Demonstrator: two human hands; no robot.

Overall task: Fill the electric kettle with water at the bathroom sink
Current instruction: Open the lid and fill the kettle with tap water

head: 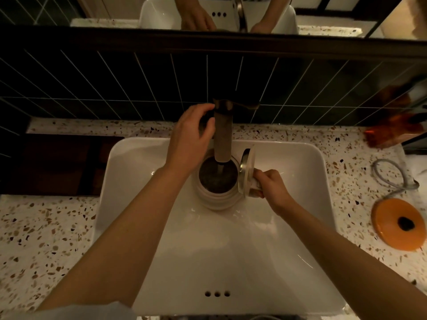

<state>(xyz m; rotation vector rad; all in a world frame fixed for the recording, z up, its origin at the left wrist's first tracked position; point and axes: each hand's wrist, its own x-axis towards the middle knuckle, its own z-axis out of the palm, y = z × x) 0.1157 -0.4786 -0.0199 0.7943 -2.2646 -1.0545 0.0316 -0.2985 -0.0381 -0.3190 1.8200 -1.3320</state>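
A white electric kettle (216, 199) stands in the white sink (143, 162) under the dark faucet (223, 135). Its lid (246, 172) is flipped open to the right. A thin stream of water falls from the spout into the kettle's dark opening. My right hand (271, 187) grips the kettle's handle on its right side. My left hand (193, 135) is curled around the left side of the faucet near its top, with the fingers on it; the lever itself is hard to make out.
The orange kettle base (397, 224) with its grey cord (390, 175) lies on the speckled counter to the right. An orange object (392, 130) sits at the far right by the dark tiled wall. A dark tray (53, 165) lies left of the sink. A mirror hangs above.
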